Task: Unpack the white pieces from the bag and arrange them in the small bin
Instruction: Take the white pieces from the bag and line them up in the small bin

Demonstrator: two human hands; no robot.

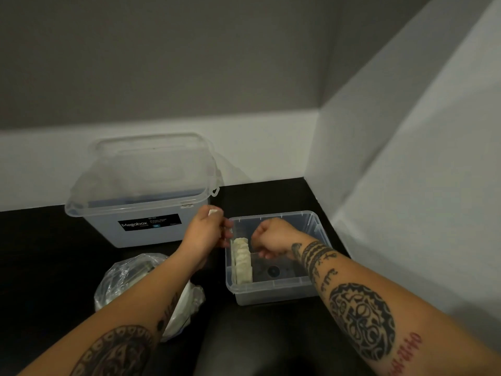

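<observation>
White piece [214, 212] pinched in left hand [204, 230] beside small bin [271, 287]; right hand [271, 236] curled over it, hold unclear.

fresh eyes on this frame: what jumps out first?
Two tattooed forearms meet over the small bin at centre right: the left hand pinches a white piece above its left rim, the right hand is curled inside it. A row of white pieces stands on edge along the bin's left wall. The crumpled bag lies near left, the lidded Megabox behind it.
</observation>
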